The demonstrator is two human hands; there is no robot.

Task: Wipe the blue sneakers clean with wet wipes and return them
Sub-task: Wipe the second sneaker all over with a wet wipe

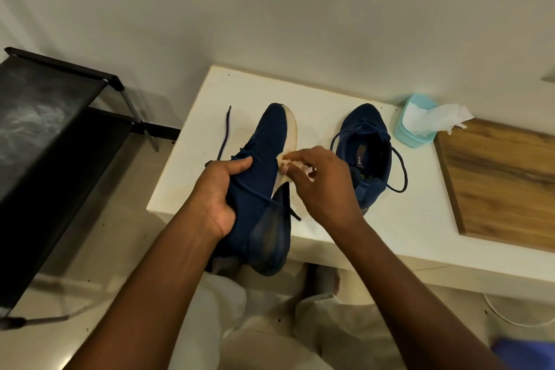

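Head view showed the left hand [217,198] curled around a dark blue cloth sneaker [264,165], tipped sideways over the near edge of the white table [405,219]. The right hand [319,186] pinched a crumpled white wet wipe [283,164] against its white sole [289,126]. Another blue sneaker [371,144] sat on the table's middle.

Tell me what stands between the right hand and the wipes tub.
The other blue sneaker lies on the table directly between the right hand and the wipes tub; the hand would likely reach over it.
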